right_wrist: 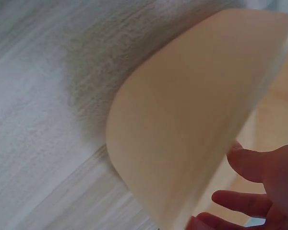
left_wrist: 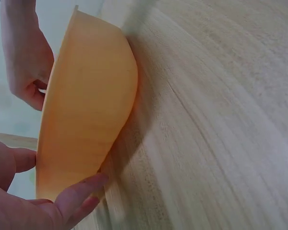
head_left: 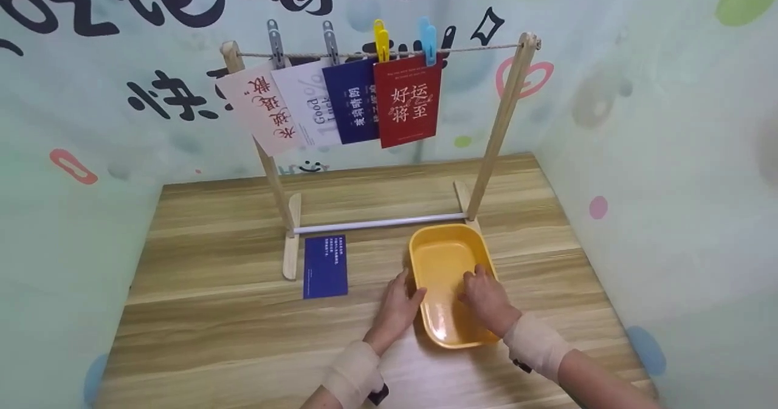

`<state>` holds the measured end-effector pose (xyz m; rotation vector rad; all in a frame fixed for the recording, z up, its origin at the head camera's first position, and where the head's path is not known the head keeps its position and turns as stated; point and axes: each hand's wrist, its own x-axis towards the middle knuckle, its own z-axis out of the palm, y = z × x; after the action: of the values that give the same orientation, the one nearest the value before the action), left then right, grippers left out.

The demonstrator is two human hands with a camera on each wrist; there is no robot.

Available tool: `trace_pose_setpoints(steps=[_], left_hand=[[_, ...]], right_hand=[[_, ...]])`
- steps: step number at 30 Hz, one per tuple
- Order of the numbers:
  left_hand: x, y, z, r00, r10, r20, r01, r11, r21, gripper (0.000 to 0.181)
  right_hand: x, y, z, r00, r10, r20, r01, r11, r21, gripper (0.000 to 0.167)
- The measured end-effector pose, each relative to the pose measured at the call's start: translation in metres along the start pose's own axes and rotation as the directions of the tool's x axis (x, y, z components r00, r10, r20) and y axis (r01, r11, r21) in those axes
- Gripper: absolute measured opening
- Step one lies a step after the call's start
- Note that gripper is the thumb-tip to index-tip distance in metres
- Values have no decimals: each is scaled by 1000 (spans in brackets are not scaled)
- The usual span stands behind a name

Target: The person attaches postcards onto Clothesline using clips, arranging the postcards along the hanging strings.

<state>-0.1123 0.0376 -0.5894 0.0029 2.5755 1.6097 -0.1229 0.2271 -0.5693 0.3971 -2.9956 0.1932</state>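
A yellow plastic tray [head_left: 450,263] sits on the wooden table, its visible inside bare. My left hand [head_left: 398,309] holds the tray's left side, the thumb at the rim and the fingers along the outer wall [left_wrist: 91,86]. My right hand [head_left: 486,296] is over the tray's right side, fingers bent inward; thumb and fingers stand apart in the right wrist view, with nothing seen between them. Left of the tray, a dark blue card [head_left: 326,267] with white writing lies flat on the table.
Behind the tray stands a wooden rack [head_left: 501,126] with a string [head_left: 480,49] across its top. Grey clips [head_left: 275,44], a yellow clip [head_left: 381,40] and a blue clip [head_left: 428,41] hold pink, white, blue and red cards [head_left: 409,100]. A white rod [head_left: 380,222] joins the feet.
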Motion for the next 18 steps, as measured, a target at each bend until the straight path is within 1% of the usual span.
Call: trace_pose_setpoints(steps=[4,6,10,14,18], left_hand=[[1,-2,0,1000,2,-2,-2,1000,3,56],[2,-2,1,1000,-14,13,14,1000,5,53],[1,-3,0,998,-40,44,40,999,1,48],[0,-5,0,998,-25,50,27,999,-41,47],[-2,-7,2,998,-11,57,15,998,-67,45]], right_hand=[[-2,0,5,1000,4,15,-3,1000,-16,25],[-3,1,7,1000,-6,19,7,1000,-22,23],[-4,1,10,999,-14,45,14,1000,-1,18],[-3,3,12,1000,-19,23,19,999,27,13],[0,4,13,1000,-16,-9,16,999,29,12]])
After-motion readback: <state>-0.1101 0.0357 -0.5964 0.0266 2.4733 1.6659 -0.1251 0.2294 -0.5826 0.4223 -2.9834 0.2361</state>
